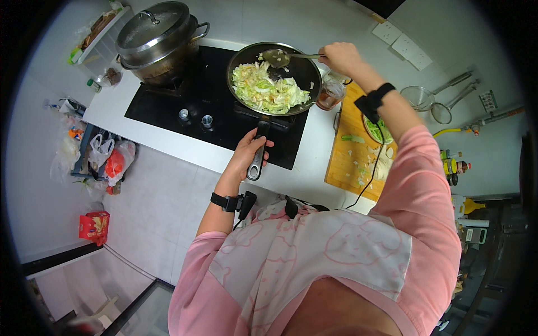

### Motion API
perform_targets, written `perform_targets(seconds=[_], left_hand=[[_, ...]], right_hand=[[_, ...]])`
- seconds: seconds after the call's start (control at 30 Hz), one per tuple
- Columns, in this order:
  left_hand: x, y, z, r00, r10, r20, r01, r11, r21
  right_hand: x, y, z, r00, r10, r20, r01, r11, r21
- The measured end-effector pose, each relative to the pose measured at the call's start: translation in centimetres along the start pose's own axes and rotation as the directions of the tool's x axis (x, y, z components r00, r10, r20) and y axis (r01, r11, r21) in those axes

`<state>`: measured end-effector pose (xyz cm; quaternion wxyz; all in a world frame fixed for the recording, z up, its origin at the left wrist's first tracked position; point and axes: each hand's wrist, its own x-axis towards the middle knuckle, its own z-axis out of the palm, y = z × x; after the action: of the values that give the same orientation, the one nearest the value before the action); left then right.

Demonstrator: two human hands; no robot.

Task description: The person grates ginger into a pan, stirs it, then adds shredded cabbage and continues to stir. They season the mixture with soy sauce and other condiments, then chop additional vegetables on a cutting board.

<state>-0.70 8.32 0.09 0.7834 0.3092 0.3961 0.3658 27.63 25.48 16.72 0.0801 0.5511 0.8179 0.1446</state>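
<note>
A dark frying pan (299, 67) rests over the right burner of the black gas hob (206, 92). Chopped cabbage (269, 90) lies in it, heaped toward the left and near side. My left hand (248, 153) grips the pan's black handle (257, 161) close to its end. In my right hand (341, 58) is the handle of a metal ladle (276, 58); its bowl is inside the pan at the far side, with small pale bits on it. Part of the pan's base shows bare beside the ladle.
A large lidded steel pot (157, 46) stands on the left burner. Right of the pan are a glass jar (330, 97) of brownish liquid and a wooden cutting board (344, 161) with a bowl of chopped greens (374, 131) and vegetable scraps. Two strainers (441, 113) hang on the wall.
</note>
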Motion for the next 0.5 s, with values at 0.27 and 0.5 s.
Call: perform_targets(seconds=[0.27, 0.5], left_hand=[[0.1, -0.2, -0.1, 1.0, 0.014, -0.014, -0.014, 1.0, -0.013], [-0.1, 0.0, 0.1, 1.0, 0.015, -0.004, -0.015, 1.0, 0.01]], right_hand=[[-0.8, -5.5, 1.9, 0.971, -0.235, 0.032, 0.232, 0.97, 0.066], [-9.1, -1.5, -6.9, 0.962, -0.268, 0.044, 0.272, 0.945, -0.179]])
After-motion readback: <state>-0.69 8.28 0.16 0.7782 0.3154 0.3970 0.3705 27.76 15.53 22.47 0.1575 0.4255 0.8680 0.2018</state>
